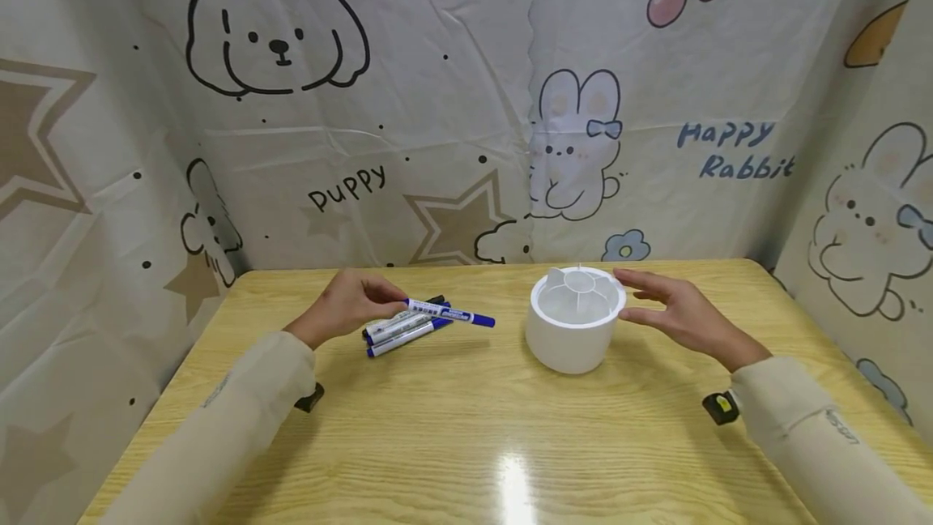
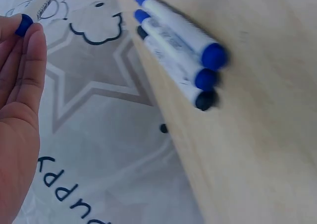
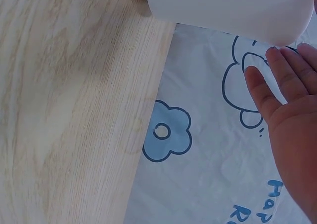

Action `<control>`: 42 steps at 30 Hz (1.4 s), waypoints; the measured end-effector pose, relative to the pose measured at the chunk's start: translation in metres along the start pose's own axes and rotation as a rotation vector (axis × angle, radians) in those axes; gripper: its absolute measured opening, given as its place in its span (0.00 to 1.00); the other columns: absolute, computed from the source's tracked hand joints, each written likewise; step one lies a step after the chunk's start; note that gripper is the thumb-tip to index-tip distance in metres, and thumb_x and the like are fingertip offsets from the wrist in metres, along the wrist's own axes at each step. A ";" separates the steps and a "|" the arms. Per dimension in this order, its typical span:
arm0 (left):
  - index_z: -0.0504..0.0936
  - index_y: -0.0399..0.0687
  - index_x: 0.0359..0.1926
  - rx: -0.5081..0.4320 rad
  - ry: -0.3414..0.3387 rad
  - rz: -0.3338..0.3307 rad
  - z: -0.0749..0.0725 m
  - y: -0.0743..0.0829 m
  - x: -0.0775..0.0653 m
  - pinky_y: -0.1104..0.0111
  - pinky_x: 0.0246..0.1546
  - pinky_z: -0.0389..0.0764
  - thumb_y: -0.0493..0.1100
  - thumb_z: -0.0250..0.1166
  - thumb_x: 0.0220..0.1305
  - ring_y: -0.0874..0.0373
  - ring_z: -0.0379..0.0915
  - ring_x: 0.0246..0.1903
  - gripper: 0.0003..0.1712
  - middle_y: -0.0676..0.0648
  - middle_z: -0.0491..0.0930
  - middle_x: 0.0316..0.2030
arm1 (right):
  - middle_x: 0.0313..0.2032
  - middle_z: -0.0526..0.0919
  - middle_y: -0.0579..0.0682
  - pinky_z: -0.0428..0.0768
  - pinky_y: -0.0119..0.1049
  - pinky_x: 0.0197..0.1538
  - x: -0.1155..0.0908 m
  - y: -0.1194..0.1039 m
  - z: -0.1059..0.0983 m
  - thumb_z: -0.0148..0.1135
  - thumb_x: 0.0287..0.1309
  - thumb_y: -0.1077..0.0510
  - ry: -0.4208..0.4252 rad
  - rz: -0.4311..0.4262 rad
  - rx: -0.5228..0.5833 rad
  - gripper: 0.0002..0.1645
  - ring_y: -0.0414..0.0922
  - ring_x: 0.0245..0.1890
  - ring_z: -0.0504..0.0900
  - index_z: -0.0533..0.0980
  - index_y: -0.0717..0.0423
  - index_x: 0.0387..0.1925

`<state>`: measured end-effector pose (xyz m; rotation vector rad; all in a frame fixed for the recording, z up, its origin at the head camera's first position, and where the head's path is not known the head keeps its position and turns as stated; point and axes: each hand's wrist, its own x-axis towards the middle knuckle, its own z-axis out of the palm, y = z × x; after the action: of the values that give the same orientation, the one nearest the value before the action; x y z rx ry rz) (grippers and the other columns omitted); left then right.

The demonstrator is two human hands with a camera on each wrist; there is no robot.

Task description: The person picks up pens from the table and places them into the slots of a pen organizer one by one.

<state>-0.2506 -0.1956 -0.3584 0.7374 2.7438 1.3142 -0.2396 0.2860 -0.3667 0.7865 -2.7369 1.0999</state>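
My left hand (image 1: pixel 350 306) pinches a blue-and-white marker (image 1: pixel 445 312) by one end, between thumb and fingers. The marker is held above the table, its blue cap pointing right. Just beneath it lie three more markers (image 1: pixel 408 339) side by side. Seen from the left wrist, two have blue ends and one has black ends. To the right stands a white round pen holder (image 1: pixel 568 347), upright, with dividers inside around a central ring. My right hand (image 1: pixel 678 314) is at its right side, fingers extended and fingertips at the rim. In the right wrist view those fingers look fairly straight.
All this is on a light wood-grain table (image 1: pixel 437 444). A printed cloth (image 1: pixel 452 104) with puppies, rabbits and stars hangs behind the table and along both sides. Small black wrist devices (image 1: pixel 722 407) show under the sleeves.
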 end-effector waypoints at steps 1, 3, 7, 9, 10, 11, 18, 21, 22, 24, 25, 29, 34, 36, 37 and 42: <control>0.90 0.39 0.39 -0.012 0.006 0.006 -0.001 0.003 0.002 0.68 0.35 0.84 0.36 0.72 0.61 0.57 0.84 0.33 0.06 0.46 0.88 0.35 | 0.66 0.72 0.62 0.74 0.52 0.60 0.000 0.000 0.000 0.70 0.60 0.61 0.003 -0.005 0.000 0.35 0.61 0.64 0.71 0.70 0.67 0.67; 0.90 0.38 0.38 -0.030 0.017 0.023 -0.002 0.009 0.008 0.67 0.35 0.84 0.36 0.73 0.60 0.56 0.84 0.33 0.06 0.46 0.88 0.34 | 0.66 0.72 0.62 0.74 0.51 0.59 0.001 0.000 0.000 0.70 0.61 0.61 0.007 -0.016 -0.001 0.34 0.61 0.64 0.72 0.70 0.66 0.66; 0.89 0.36 0.39 -0.062 0.026 0.038 -0.004 0.020 0.017 0.64 0.34 0.85 0.35 0.73 0.60 0.54 0.85 0.32 0.07 0.45 0.88 0.33 | 0.65 0.73 0.62 0.75 0.51 0.59 0.001 0.000 0.000 0.69 0.62 0.61 0.006 -0.019 0.009 0.33 0.61 0.63 0.72 0.71 0.66 0.66; 0.89 0.36 0.39 -0.073 0.025 0.035 -0.005 0.026 0.021 0.64 0.34 0.85 0.35 0.72 0.61 0.53 0.85 0.32 0.07 0.44 0.88 0.34 | 0.66 0.73 0.62 0.74 0.51 0.59 0.001 0.000 0.000 0.69 0.62 0.61 0.001 -0.010 0.020 0.33 0.61 0.64 0.72 0.70 0.65 0.67; 0.89 0.36 0.39 -0.082 0.025 0.034 -0.005 0.028 0.024 0.64 0.34 0.85 0.35 0.72 0.61 0.51 0.85 0.33 0.07 0.44 0.88 0.34 | 0.66 0.72 0.62 0.74 0.51 0.59 0.001 0.000 0.000 0.69 0.62 0.61 -0.001 -0.005 0.026 0.33 0.61 0.64 0.72 0.70 0.65 0.67; 0.89 0.36 0.39 -0.088 0.027 0.036 -0.006 0.030 0.026 0.65 0.33 0.85 0.35 0.72 0.60 0.51 0.85 0.33 0.07 0.44 0.88 0.34 | 0.66 0.72 0.62 0.74 0.51 0.60 0.001 0.000 0.000 0.68 0.62 0.61 -0.003 -0.001 0.031 0.33 0.61 0.64 0.72 0.70 0.65 0.67; 0.90 0.39 0.39 -0.097 0.033 0.058 -0.006 0.043 0.042 0.68 0.33 0.84 0.37 0.73 0.61 0.55 0.84 0.32 0.06 0.44 0.87 0.34 | 0.66 0.72 0.63 0.74 0.52 0.60 -0.001 0.001 0.001 0.67 0.63 0.60 -0.008 0.018 0.045 0.33 0.61 0.65 0.71 0.70 0.65 0.67; 0.90 0.41 0.39 -0.092 0.026 0.055 -0.004 0.048 0.048 0.66 0.34 0.84 0.38 0.73 0.61 0.52 0.84 0.33 0.06 0.45 0.87 0.35 | 0.67 0.71 0.62 0.73 0.52 0.61 -0.001 0.001 0.001 0.68 0.63 0.60 -0.010 0.025 0.046 0.33 0.61 0.65 0.71 0.70 0.65 0.67; 0.90 0.41 0.39 -0.091 0.025 0.055 -0.003 0.050 0.050 0.65 0.34 0.84 0.38 0.73 0.61 0.51 0.84 0.34 0.06 0.45 0.87 0.35 | 0.67 0.71 0.62 0.73 0.52 0.61 -0.002 0.001 0.001 0.67 0.63 0.60 -0.010 0.026 0.047 0.33 0.61 0.65 0.71 0.70 0.65 0.67; 0.90 0.42 0.39 -0.088 0.024 0.052 -0.001 0.053 0.055 0.64 0.35 0.84 0.39 0.73 0.61 0.49 0.83 0.34 0.06 0.46 0.87 0.35 | 0.66 0.71 0.62 0.73 0.52 0.61 -0.002 0.001 0.001 0.68 0.63 0.60 -0.012 0.030 0.045 0.33 0.61 0.65 0.71 0.70 0.65 0.67; 0.90 0.41 0.39 -0.089 0.022 0.053 0.000 0.055 0.058 0.62 0.35 0.84 0.39 0.73 0.61 0.48 0.83 0.35 0.06 0.47 0.87 0.35 | 0.66 0.71 0.62 0.74 0.52 0.61 -0.002 0.001 0.000 0.68 0.63 0.60 -0.012 0.031 0.043 0.33 0.61 0.65 0.71 0.70 0.65 0.67; 0.90 0.41 0.38 -0.111 0.009 0.055 0.005 0.061 0.068 0.54 0.39 0.84 0.38 0.73 0.61 0.45 0.83 0.36 0.05 0.47 0.87 0.33 | 0.66 0.72 0.62 0.74 0.52 0.60 -0.002 0.001 0.000 0.68 0.64 0.60 -0.009 0.038 0.041 0.33 0.61 0.64 0.72 0.70 0.65 0.67; 0.90 0.39 0.37 -0.138 -0.008 0.081 0.012 0.067 0.077 0.51 0.41 0.83 0.37 0.73 0.61 0.45 0.84 0.36 0.05 0.42 0.88 0.35 | 0.66 0.72 0.61 0.74 0.52 0.60 -0.001 0.001 0.000 0.67 0.64 0.60 -0.008 0.043 0.048 0.33 0.60 0.64 0.72 0.70 0.64 0.67; 0.90 0.40 0.37 -0.132 -0.010 0.083 0.015 0.069 0.079 0.57 0.39 0.84 0.37 0.73 0.61 0.47 0.84 0.36 0.05 0.44 0.88 0.35 | 0.66 0.72 0.61 0.74 0.52 0.60 -0.001 0.001 0.000 0.67 0.64 0.60 -0.006 0.039 0.046 0.32 0.60 0.64 0.72 0.70 0.64 0.67; 0.90 0.39 0.37 -0.133 -0.010 0.085 0.017 0.070 0.081 0.59 0.38 0.84 0.37 0.73 0.61 0.48 0.85 0.36 0.05 0.44 0.88 0.34 | 0.66 0.72 0.61 0.74 0.52 0.60 -0.001 0.001 0.001 0.67 0.64 0.60 -0.006 0.038 0.043 0.32 0.60 0.64 0.72 0.70 0.64 0.67; 0.90 0.38 0.37 -0.154 -0.013 0.083 0.026 0.075 0.088 0.66 0.36 0.83 0.36 0.74 0.60 0.52 0.85 0.34 0.06 0.47 0.88 0.33 | 0.66 0.73 0.61 0.76 0.46 0.60 -0.001 0.004 0.001 0.67 0.64 0.59 0.004 0.030 0.036 0.32 0.55 0.64 0.74 0.71 0.64 0.67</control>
<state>-0.2927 -0.1002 -0.3035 0.8526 2.5909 1.5097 -0.2401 0.2882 -0.3704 0.7490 -2.7414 1.1589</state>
